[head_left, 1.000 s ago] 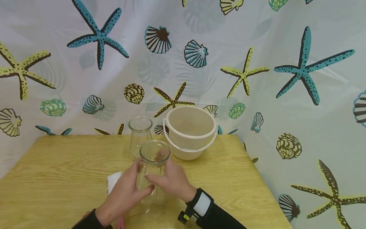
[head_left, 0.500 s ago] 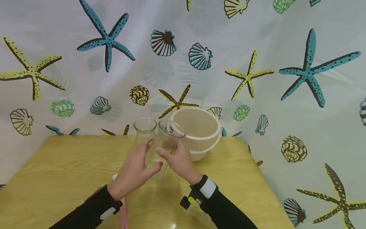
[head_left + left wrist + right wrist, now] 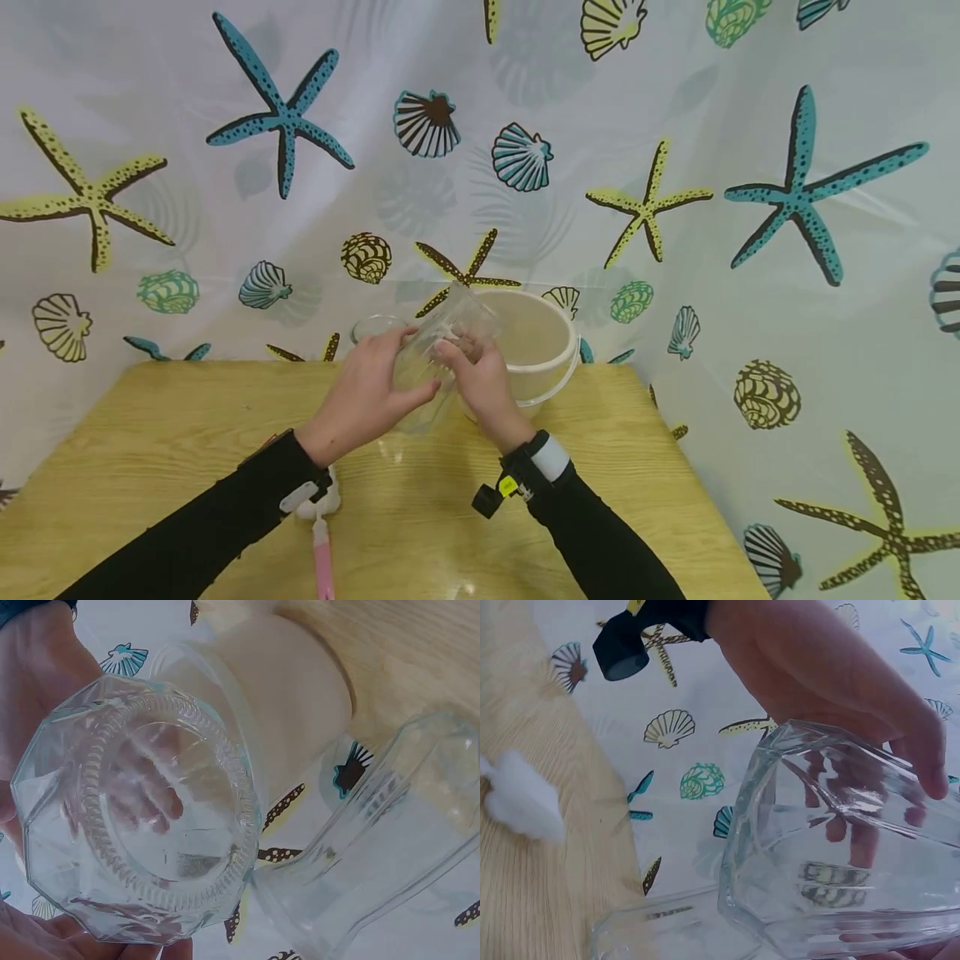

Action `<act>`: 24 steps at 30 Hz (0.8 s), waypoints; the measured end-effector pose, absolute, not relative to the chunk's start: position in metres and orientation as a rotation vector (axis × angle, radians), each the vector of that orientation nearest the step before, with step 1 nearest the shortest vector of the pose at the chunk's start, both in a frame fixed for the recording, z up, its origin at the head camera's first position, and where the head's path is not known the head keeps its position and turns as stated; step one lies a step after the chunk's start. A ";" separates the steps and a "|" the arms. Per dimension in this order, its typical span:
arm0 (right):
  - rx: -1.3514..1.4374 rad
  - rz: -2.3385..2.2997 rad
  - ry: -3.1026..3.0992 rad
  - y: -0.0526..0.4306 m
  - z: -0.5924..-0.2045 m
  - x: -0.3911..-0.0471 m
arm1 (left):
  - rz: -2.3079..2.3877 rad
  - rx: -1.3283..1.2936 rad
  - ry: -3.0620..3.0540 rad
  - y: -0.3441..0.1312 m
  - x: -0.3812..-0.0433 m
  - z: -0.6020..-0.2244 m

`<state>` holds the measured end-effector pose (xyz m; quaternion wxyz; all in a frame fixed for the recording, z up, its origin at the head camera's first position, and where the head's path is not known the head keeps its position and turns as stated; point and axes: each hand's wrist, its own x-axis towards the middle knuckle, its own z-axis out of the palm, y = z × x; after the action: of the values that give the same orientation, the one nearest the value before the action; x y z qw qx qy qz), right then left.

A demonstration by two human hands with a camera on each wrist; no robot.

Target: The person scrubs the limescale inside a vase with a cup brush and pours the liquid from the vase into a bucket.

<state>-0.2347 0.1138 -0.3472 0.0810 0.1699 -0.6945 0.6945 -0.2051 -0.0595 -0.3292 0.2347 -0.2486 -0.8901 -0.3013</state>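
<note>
A clear glass vase (image 3: 420,410) is held tilted above the table, its mouth toward the cream bucket (image 3: 542,379) at the upper right. My left hand (image 3: 363,393) grips the vase's left side, and my right hand (image 3: 489,390) grips its right side. The ridged glass base (image 3: 161,806) faces the camera in the left wrist view, with fingers seen through it. The held vase mostly hides a second clear vase (image 3: 377,325) standing behind my left hand; that second vase (image 3: 397,825) shows better in the left wrist view. Whether the held vase contains liquid, I cannot tell.
A brush with a pink handle (image 3: 322,562) and a white sponge head (image 3: 526,799) lies on the wooden table (image 3: 600,500), partly under my left forearm. A red item is half hidden by that sleeve. A shell-patterned curtain (image 3: 465,192) hangs behind the table.
Both hands have lifted the vase from near upright and moved it away from me, tilting it further rightward toward the bucket. More of the brush now shows.
</note>
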 end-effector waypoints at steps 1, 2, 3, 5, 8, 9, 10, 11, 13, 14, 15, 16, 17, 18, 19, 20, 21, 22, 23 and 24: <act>0.495 2.118 -2.060 0.114 -0.348 -0.237 | -0.814 -0.679 -2.449 -0.059 -0.207 -0.326; 0.485 2.158 -2.043 0.113 -0.348 -0.239 | -0.801 -0.675 -2.453 -0.059 -0.208 -0.323; 0.462 2.200 -2.030 0.113 -0.348 -0.241 | -0.789 -0.668 -2.460 -0.059 -0.210 -0.320; 0.432 2.288 -1.999 0.113 -0.347 -0.243 | -0.768 -0.664 -2.470 -0.058 -0.213 -0.314; 0.388 2.422 -1.916 0.112 -0.344 -0.246 | -0.730 -0.663 -2.500 -0.056 -0.219 -0.303; 0.374 2.458 -1.888 0.111 -0.344 -0.246 | -0.719 -0.663 -2.513 -0.055 -0.220 -0.300; 0.372 2.493 -1.858 0.111 -0.343 -0.247 | -0.709 -0.666 -2.524 -0.055 -0.222 -0.296; 0.357 2.521 -1.831 0.111 -0.342 -0.247 | -0.699 -0.670 -2.536 -0.054 -0.224 -0.292; 0.319 2.570 -1.783 0.111 -0.341 -0.248 | -0.669 -0.681 -2.563 -0.052 -0.227 -0.285; 0.302 2.590 -1.768 0.111 -0.340 -0.248 | -0.658 -0.687 -2.575 -0.051 -0.228 -0.282; 0.287 2.614 -1.753 0.112 -0.339 -0.248 | -0.646 -0.698 -2.582 -0.050 -0.229 -0.278; 0.262 2.637 -1.738 0.112 -0.338 -0.248 | -0.636 -0.708 -2.590 -0.049 -0.230 -0.275; 0.231 2.659 -1.716 0.112 -0.337 -0.248 | -0.628 -0.720 -2.597 -0.048 -0.232 -0.273; 0.206 2.684 -1.691 0.112 -0.336 -0.248 | -0.617 -0.727 -2.602 -0.046 -0.233 -0.270; 0.184 2.712 -1.664 0.112 -0.335 -0.248 | -0.604 -0.730 -2.603 -0.045 -0.234 -0.268; 0.168 2.740 -1.633 0.112 -0.335 -0.248 | -0.603 -0.737 -2.604 -0.044 -0.235 -0.265; 0.152 2.764 -1.605 0.112 -0.335 -0.248 | -0.602 -0.742 -2.604 -0.042 -0.236 -0.263; 0.135 2.787 -1.579 0.111 -0.335 -0.249 | -0.601 -0.746 -2.609 -0.040 -0.236 -0.262; 0.121 2.814 -1.546 0.111 -0.336 -0.248 | -0.591 -0.749 -2.613 -0.039 -0.237 -0.260; 0.117 2.844 -1.514 0.111 -0.336 -0.248 | -0.574 -0.746 -2.620 -0.037 -0.238 -0.258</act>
<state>-0.2484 0.1110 -0.3361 -0.0413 0.0363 -0.4692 0.8814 -0.2377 -0.0371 -0.2585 0.1780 -0.2636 -0.9261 -0.2029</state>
